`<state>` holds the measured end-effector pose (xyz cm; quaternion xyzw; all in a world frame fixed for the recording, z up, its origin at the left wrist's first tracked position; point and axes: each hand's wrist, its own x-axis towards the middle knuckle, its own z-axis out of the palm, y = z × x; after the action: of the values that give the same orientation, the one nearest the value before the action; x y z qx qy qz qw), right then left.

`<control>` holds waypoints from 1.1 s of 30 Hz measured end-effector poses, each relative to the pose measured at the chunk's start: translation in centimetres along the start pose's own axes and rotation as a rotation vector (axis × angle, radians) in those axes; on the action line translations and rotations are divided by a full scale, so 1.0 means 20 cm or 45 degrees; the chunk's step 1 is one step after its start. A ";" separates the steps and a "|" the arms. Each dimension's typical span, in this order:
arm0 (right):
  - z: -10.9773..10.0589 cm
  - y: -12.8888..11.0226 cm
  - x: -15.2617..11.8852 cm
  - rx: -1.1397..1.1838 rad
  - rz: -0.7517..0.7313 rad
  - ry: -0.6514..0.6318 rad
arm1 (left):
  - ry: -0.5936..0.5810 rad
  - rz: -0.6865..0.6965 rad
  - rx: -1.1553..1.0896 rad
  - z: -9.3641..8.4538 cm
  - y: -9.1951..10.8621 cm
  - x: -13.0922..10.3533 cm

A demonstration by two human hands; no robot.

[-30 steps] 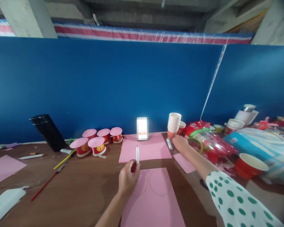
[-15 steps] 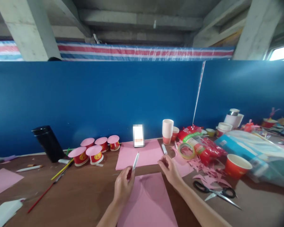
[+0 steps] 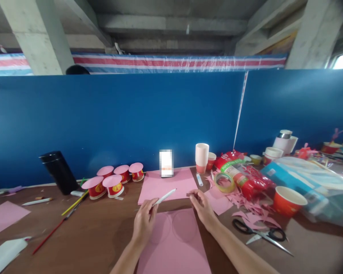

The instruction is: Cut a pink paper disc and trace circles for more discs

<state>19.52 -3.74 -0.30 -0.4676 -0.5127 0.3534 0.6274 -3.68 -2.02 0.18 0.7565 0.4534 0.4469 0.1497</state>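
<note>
In my left hand (image 3: 145,220), closed fingers hold a slim white marker (image 3: 165,196), its tip slanting up to the right. My right hand (image 3: 201,208) is a short way to the right of that tip, with fingers and thumb drawn together; a small dark bit shows at the fingertips, too small to name. Beneath and between both hands lies a sheet of pink paper (image 3: 174,251) with two faint circles drawn side by side. Another pink sheet (image 3: 160,182) lies just beyond, under a blurred upright white thing (image 3: 166,163).
Several red cups with pink discs on top (image 3: 114,184) stand left, beside a black flask (image 3: 58,173). On the right are scissors (image 3: 263,233), tape (image 3: 224,182), a red plastic package (image 3: 242,173), pink scraps and a paper cup (image 3: 288,201). A blue partition (image 3: 160,110) rises behind.
The marker has tipped from nearly upright to a rightward slant, and my left hand has shifted slightly left. My right hand has stayed nearly in place, its fingers drawn together.
</note>
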 end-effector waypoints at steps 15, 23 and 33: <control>-0.03 0.01 0.03 0.038 0.058 -0.040 | -0.074 0.059 0.001 0.01 0.02 0.00; -0.02 -0.01 0.02 0.015 0.095 -0.126 | -0.104 0.093 -0.027 0.01 0.04 0.00; -0.02 -0.03 0.00 -0.018 0.076 -0.184 | -0.087 0.110 -0.011 0.01 0.06 0.00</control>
<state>19.89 -4.00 0.32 -0.4602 -0.5450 0.4011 0.5747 -2.85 -2.59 0.88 0.7896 0.4130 0.4287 0.1488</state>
